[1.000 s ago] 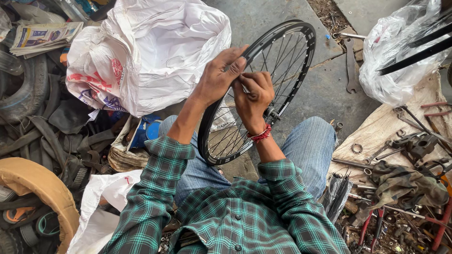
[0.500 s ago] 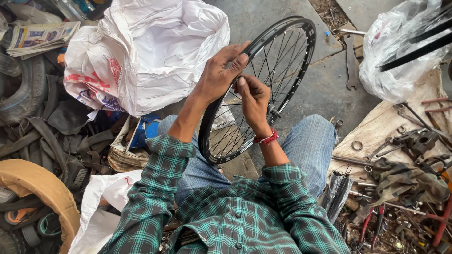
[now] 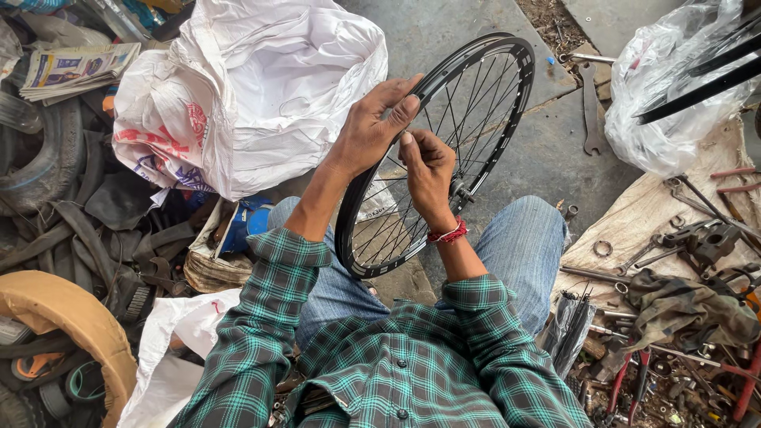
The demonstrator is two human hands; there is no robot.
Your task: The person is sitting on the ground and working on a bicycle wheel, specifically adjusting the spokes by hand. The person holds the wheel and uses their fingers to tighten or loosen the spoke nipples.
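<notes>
A black bicycle wheel rim [image 3: 507,103] with thin spokes stands upright between my knees on the concrete floor. My left hand [image 3: 372,131] grips the rim's near-left edge, fingers stretched over it. My right hand [image 3: 428,170], with a red thread band at the wrist, is inside the wheel with fingertips pinched on a spoke close to the rim. The hub [image 3: 460,192] shows just beyond my right hand. I wear a green checked shirt and blue jeans.
A big white plastic sack [image 3: 254,87] lies at the left of the wheel. Old tyres and rubber tubes [image 3: 71,214] pile up at far left. A spanner [image 3: 590,107] lies on the floor; a cloth [image 3: 634,214] at right carries several tools and rings. A clear bag [image 3: 674,87] sits upper right.
My left hand has slid slightly along the rim and its fingers have spread. My right hand has shifted a little lower on the spoke; the wheel has barely moved.
</notes>
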